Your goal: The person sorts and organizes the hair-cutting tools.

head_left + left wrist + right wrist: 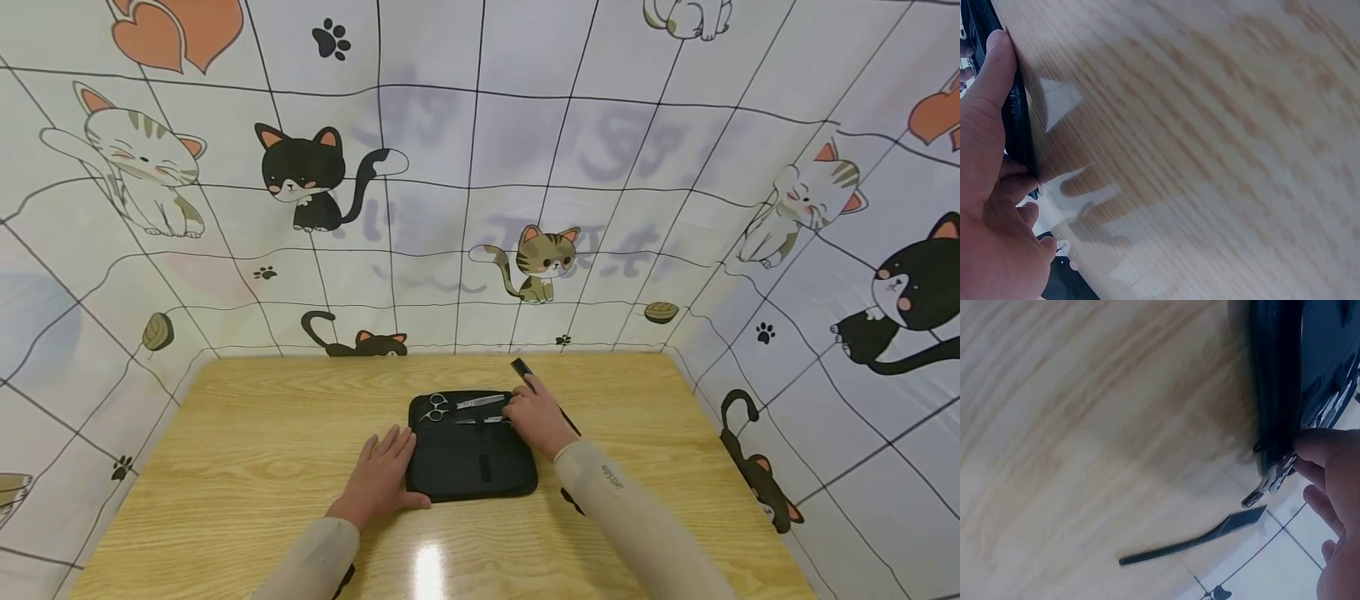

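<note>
A flat black case point(450, 468) lies on the table. Silver scissors point(480, 402) lie along its far part, finger rings to the left. Below them is a second slim pair of scissors point(489, 420), blades to the left. My right hand point(538, 419) pinches this pair at the case's right edge; its metal handle point(1277, 476) sticks out past the fingers in the right wrist view. My left hand point(381, 477) rests against the case's left edge, fingers extended, thumb point(999, 62) at the near corner.
A black tail comb point(1197, 539) lies on the wooden table point(262, 467) just right of the case, partly hidden by my right hand in the head view. White cloth point(442, 167) with cat prints hangs behind and at both sides.
</note>
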Demonstrator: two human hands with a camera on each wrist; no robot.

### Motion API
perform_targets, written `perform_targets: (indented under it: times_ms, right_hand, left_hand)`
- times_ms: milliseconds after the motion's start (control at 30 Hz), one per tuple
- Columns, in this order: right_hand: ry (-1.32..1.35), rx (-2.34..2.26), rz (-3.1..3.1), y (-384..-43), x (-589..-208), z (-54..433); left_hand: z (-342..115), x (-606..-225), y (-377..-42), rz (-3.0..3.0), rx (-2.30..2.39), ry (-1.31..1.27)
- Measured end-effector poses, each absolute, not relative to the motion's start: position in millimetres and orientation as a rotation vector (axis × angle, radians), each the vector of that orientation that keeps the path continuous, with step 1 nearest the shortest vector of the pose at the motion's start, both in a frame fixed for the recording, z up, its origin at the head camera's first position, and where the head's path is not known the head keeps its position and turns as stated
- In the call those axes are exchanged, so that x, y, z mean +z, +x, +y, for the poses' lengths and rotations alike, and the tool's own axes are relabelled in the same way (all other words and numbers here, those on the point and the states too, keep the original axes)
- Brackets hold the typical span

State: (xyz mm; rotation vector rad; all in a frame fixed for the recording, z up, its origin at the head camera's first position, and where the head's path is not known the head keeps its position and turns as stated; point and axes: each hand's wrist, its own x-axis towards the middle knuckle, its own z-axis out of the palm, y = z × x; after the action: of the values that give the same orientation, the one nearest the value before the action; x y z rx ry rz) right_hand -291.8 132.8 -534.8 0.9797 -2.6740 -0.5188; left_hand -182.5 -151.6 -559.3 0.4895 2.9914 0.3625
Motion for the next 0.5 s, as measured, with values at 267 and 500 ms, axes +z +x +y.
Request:
perform_targets:
  times_ms: [267, 500]
  right_hand:
    - [0.942, -0.348, -2.654, -291, -552, 128]
    - [0.918, -0.261, -2.671, -290, -554, 126]
  left_hand:
    - [-151, -560, -181, 2.997, 0.375, 0.493]
    - [-151, -560, -181, 3.003, 0.363, 0.485]
